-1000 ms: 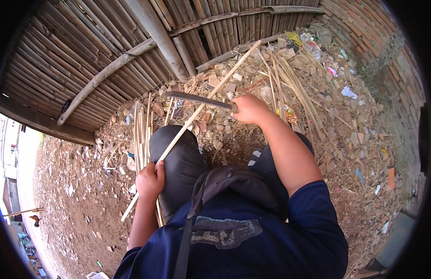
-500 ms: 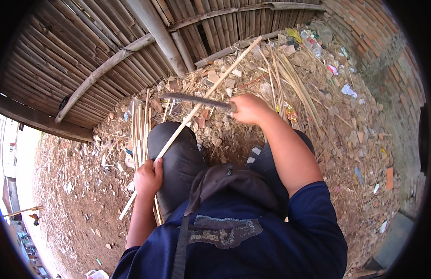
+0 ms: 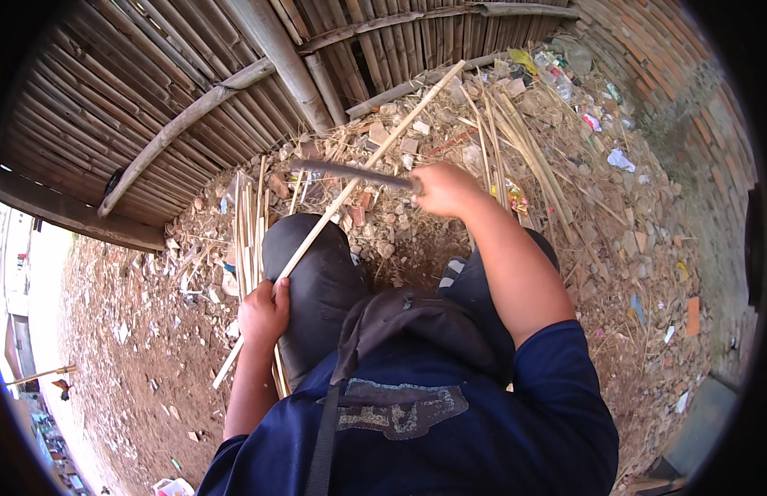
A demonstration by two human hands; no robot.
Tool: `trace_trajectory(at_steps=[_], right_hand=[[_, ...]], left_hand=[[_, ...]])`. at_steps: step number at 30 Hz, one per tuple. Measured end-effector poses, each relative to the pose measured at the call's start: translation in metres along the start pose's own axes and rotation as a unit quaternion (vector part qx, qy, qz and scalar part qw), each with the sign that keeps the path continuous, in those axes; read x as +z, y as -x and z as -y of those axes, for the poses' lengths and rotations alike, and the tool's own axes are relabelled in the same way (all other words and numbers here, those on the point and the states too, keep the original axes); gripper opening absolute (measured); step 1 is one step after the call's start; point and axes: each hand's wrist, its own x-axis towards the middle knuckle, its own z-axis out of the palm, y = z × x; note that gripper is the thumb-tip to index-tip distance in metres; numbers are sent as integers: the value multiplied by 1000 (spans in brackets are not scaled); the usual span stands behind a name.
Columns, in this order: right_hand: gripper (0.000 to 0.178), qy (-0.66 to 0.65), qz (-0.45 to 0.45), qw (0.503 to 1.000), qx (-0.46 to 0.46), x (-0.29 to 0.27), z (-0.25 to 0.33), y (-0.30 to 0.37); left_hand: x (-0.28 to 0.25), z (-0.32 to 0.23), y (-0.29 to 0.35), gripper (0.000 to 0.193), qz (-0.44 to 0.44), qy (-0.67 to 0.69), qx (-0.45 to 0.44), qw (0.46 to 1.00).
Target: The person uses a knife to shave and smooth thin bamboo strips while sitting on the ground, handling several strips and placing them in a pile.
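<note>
My left hand is closed round the lower part of a long pale bamboo strip. This strip slants from beside my left thigh up and away to the right, passing over my left knee. In my right hand is the handle of a long knife with a dark blade. The blade points left and crosses the strip beyond my knees; whether the edge touches it I cannot tell. Slight blur covers the blade. The handle is mostly hidden in my fist.
Several bamboo strips lean beside my left knee. More strips lie on the littered ground at the far right. A bamboo slat wall with pole framing rises ahead; a brick wall stands on the right. Rubble and plastic scraps cover the dirt.
The knife blade has shifted slightly, its tip a little farther up in view, with my right hand moving a little. My left hand keeps its hold on the bamboo strip.
</note>
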Motion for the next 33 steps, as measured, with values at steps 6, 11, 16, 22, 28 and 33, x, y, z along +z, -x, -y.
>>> trace_trajectory(at_steps=[6, 11, 16, 22, 28, 33], right_hand=[[15, 28, 74, 996, -29, -2, 20, 5], [25, -5, -32, 998, 51, -9, -18, -8], [31, 30, -10, 999, -5, -10, 5, 13], [17, -31, 66, 997, 6, -16, 0, 7], [21, -2, -38, 999, 37, -15, -14, 4], [19, 28, 81, 995, -46, -8, 25, 15]], left_hand=[[5, 6, 1, 50, -1, 17, 2, 1000], [0, 1, -1, 50, 6, 7, 6, 1000], [0, 7, -5, 50, 22, 23, 16, 999], [2, 16, -4, 51, 39, 54, 10, 998], [-3, 10, -7, 52, 51, 52, 7, 997], [2, 16, -6, 52, 43, 64, 12, 997]])
